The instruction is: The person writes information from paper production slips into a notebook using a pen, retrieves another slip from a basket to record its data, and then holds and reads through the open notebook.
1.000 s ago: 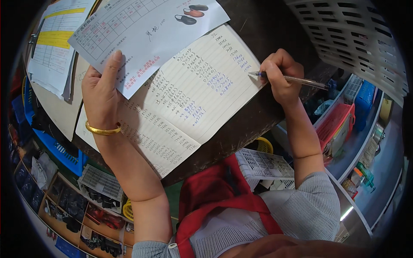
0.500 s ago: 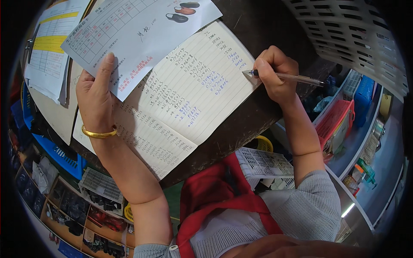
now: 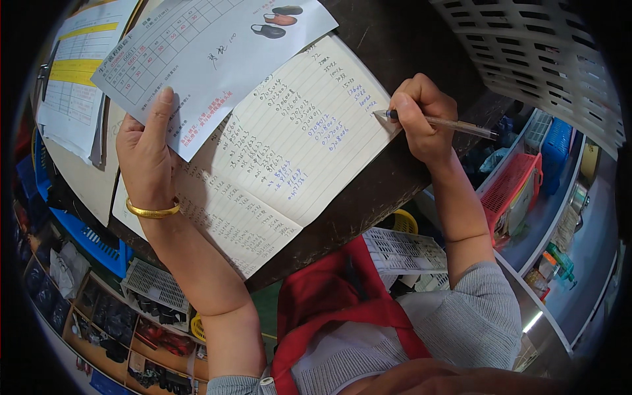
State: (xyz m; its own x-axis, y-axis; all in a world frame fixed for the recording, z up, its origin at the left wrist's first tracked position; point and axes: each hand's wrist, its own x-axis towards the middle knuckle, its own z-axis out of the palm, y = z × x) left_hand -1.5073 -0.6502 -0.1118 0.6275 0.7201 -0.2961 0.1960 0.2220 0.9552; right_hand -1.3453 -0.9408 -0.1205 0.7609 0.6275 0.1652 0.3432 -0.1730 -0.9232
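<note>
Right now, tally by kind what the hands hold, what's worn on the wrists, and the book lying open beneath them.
Pen: 1, in the right hand
Printed sheet: 1 visible, in the left hand
Gold bracelet: 1, left wrist
Notebook: 1, open
Total: 4

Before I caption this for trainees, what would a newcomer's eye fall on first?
Probably the printed sheet, with shoes pictured at its upper right, held in the left hand over part of an open notebook. Next, the clear pen in the right hand, its tip near the notebook's right edge. Then colour: a gold bracelet below the left hand and a red apron at bottom centre.
</note>
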